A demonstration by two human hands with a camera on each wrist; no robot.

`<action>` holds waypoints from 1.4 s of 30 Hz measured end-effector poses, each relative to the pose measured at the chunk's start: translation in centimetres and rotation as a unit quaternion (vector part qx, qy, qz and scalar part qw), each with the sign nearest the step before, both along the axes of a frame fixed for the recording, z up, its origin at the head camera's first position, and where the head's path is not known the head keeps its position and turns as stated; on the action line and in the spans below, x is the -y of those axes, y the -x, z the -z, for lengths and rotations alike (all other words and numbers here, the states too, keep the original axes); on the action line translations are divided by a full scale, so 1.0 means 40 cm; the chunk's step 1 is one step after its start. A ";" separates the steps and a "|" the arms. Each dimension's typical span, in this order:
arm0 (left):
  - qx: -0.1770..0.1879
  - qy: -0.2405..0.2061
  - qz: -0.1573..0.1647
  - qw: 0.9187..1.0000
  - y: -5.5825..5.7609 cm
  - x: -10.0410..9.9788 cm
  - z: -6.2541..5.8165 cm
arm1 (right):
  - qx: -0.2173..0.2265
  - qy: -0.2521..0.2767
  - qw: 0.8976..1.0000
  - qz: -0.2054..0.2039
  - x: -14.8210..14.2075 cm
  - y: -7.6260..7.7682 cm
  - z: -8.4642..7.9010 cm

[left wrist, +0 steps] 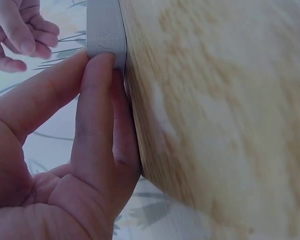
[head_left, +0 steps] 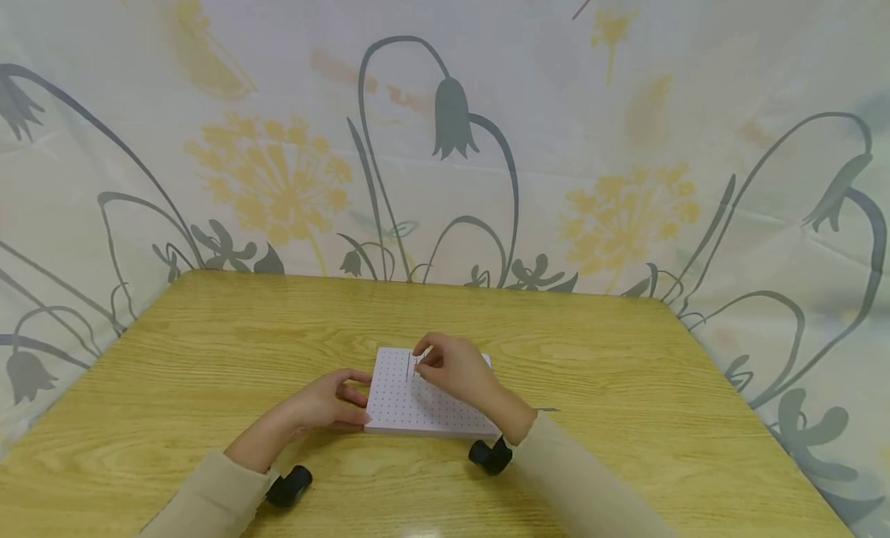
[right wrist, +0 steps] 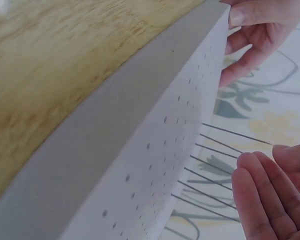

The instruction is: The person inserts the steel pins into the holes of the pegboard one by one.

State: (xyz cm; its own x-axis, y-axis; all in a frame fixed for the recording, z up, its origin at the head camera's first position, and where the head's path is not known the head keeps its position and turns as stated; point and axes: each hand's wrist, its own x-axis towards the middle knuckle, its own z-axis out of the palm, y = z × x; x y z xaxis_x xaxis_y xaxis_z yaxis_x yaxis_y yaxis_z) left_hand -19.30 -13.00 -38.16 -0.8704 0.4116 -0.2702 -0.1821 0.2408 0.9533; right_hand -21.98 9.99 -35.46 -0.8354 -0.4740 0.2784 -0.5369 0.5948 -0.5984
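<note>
A white slab (head_left: 431, 414) dotted with rows of small holes lies flat on the table. Several thin dark pins (right wrist: 210, 165) stand upright in a row along its far part. My right hand (head_left: 462, 372) is over them, thumb and index finger a little apart around the top of one end pin; its other fingers (right wrist: 262, 200) are loosely bent beside the rest of the row. On the left side, my left hand (head_left: 330, 399) rests its fingertips (left wrist: 100, 65) against the slab's edge, with the thumb at the near corner.
A small pile of thin dark pins (head_left: 547, 410) lies on the wooden table (head_left: 626, 445) to the right, partly behind my right wrist. Black wrist cameras (head_left: 290, 486) hang under both sleeves. Beyond the table hangs a flower-patterned curtain (head_left: 528, 74).
</note>
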 end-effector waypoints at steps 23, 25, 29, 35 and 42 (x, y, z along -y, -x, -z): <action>0.000 0.002 0.009 1.000 0.005 0.002 -0.001 | -0.006 0.051 0.998 0.040 -0.125 -0.030 0.035; 0.001 0.003 0.009 1.000 0.005 0.002 0.000 | -0.005 0.049 0.998 0.045 -0.137 -0.031 0.038; 0.003 0.001 0.009 1.000 0.003 0.001 0.002 | -0.008 0.043 0.997 0.058 -0.163 -0.031 0.041; 0.003 0.001 0.008 1.000 0.002 0.000 0.001 | -0.014 0.045 0.996 0.070 -0.202 -0.034 0.040; -0.001 0.001 0.010 1.000 -0.002 0.001 -0.002 | 0.004 0.041 0.995 0.090 -0.244 -0.045 0.047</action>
State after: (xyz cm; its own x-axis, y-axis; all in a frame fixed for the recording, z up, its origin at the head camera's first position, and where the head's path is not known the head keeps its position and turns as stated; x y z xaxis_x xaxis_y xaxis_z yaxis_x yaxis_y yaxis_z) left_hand -19.24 -13.02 -38.07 -0.8626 0.4282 -0.2692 -0.1748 0.2470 0.9531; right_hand -20.19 19.75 -37.33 -0.9070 -0.2920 0.3034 -0.4210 0.6297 -0.6529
